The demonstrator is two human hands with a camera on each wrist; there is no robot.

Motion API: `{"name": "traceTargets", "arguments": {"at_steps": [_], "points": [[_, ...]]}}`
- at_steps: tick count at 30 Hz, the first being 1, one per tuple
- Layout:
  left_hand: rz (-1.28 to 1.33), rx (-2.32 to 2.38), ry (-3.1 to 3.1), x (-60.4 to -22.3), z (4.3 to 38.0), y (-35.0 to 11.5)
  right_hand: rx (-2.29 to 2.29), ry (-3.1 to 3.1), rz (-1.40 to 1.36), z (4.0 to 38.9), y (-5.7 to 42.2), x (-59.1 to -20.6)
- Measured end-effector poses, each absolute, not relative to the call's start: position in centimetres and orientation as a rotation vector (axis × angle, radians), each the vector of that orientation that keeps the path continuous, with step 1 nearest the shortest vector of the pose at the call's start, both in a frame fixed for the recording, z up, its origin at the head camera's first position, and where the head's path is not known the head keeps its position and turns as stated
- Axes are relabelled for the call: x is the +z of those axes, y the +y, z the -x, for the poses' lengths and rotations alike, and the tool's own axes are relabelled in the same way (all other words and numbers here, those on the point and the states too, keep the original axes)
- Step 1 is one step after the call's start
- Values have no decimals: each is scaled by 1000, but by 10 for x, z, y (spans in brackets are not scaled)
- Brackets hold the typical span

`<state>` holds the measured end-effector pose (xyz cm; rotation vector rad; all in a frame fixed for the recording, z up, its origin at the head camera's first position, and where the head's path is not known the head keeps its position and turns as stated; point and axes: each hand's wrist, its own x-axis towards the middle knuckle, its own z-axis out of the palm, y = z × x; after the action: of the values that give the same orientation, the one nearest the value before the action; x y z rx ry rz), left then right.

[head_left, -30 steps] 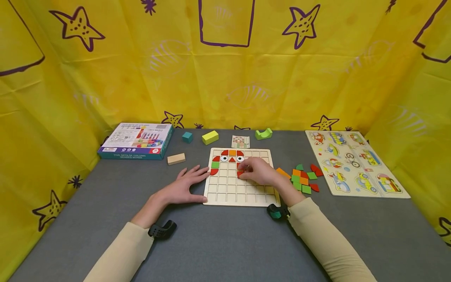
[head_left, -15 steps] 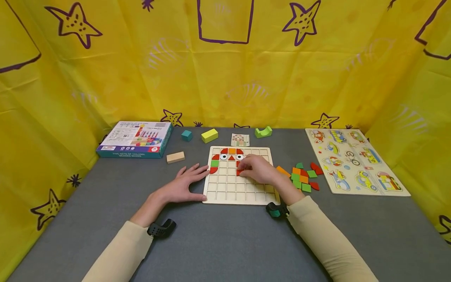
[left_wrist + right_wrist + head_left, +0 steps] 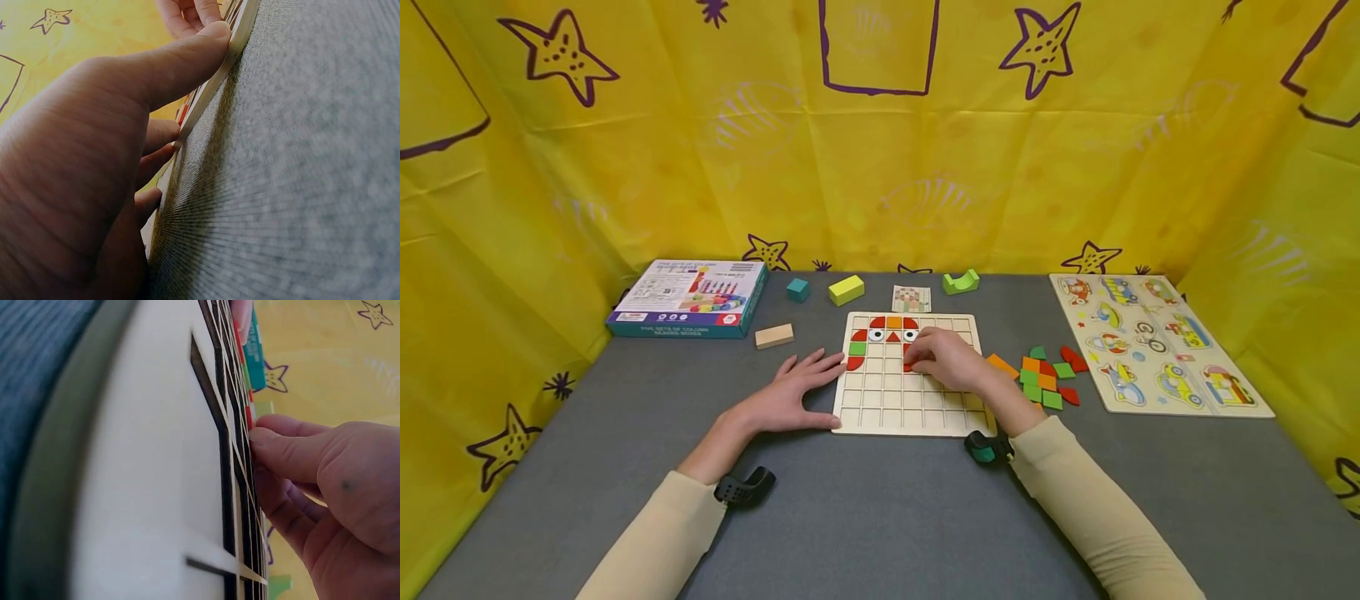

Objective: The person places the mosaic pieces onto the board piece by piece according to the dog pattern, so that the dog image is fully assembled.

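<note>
A small flat red tile [image 3: 908, 367], its outline mostly hidden, sits on the pale wooden gridded board [image 3: 891, 400], at the fingertips of the right hand [image 3: 953, 360], seemingly pinched against the thumb; the left hand [image 3: 790, 398], fingers spread, touches the board's left edge.

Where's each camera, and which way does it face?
Head: on the head, facing forward and down; shows left hand, right hand, beige sleeves, pale wooden grid board.
Left wrist: worn there, facing the board's edge; both hands partly show.
Right wrist: worn there, facing across the board; both hands partly show.
Wrist views both show yellow patterned cloth.
</note>
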<state>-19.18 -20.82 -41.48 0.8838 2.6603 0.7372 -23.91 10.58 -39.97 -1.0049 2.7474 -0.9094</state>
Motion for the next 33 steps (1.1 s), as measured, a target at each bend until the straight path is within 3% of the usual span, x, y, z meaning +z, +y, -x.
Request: {"name": "traceTargets", "arguments": {"at_steps": [19,33], "points": [[-871,745,2652,-413,193,-208,-1011,2688,930,242,119,-390],[-875,736,2668,-416,192,-208,-1088,2805,691,242,176,-377]]}}
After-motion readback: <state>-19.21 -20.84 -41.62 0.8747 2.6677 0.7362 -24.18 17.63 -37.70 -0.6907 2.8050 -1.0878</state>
